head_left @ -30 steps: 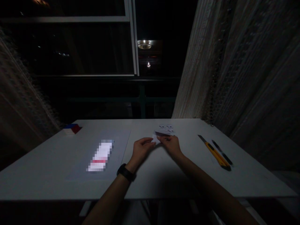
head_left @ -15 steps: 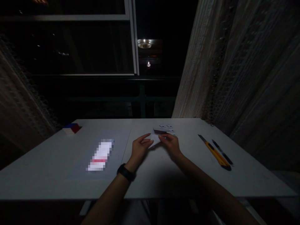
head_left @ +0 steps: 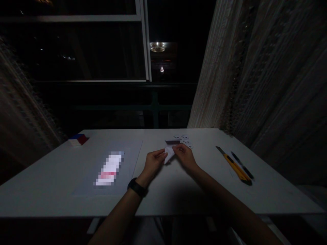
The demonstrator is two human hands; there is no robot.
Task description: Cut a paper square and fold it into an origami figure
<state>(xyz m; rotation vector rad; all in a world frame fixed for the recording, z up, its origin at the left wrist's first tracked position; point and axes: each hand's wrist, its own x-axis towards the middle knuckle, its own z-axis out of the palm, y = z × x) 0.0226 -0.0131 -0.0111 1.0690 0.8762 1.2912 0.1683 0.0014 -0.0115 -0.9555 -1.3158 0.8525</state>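
Observation:
Both hands meet over the middle of a white table [head_left: 178,190] in a dim room. My left hand [head_left: 153,164], with a dark watch on its wrist, pinches the left side of a small white piece of paper [head_left: 169,153]. My right hand [head_left: 184,156] pinches the same paper from the right. The paper is held just above the table, its lower corner pointing down. Right behind the hands lie several small printed paper pieces [head_left: 184,140] and a dark strip [head_left: 172,141].
A yellow utility knife [head_left: 233,166] and a dark pen [head_left: 242,165] lie to the right. A pale mat [head_left: 87,180] with a blurred-out white item [head_left: 109,168] lies to the left. A red, blue and white cube [head_left: 78,139] sits at the far left corner. Curtains hang on both sides.
The hands have lifted the small paper slightly and turned it between the fingertips. The left fingers, briefly spread half a second ago, have closed on it again.

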